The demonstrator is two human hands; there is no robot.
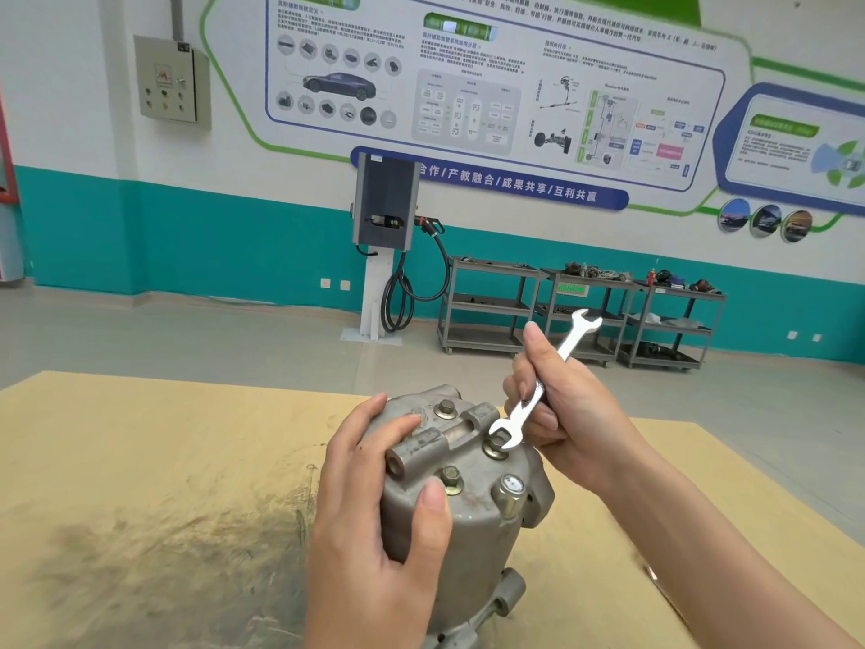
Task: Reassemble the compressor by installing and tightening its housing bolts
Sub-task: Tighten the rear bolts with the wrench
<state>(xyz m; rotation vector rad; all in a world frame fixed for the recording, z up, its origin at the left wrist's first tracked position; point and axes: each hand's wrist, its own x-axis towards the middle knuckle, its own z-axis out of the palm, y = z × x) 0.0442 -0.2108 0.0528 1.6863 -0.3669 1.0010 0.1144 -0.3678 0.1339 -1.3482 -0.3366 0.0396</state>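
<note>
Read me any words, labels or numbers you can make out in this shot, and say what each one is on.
"合作/产教融合/成果共享/互利共赢": blue banner on the wall.
Wall poster headings and small print: too blurred to read.
Green label on a cart: unreadable.
Compressor, wrench: no readable marking.

Both hands curled: left gripping, right pinching.

Wall banner: "合作/产教融合/成果共享/互利共赢"
</note>
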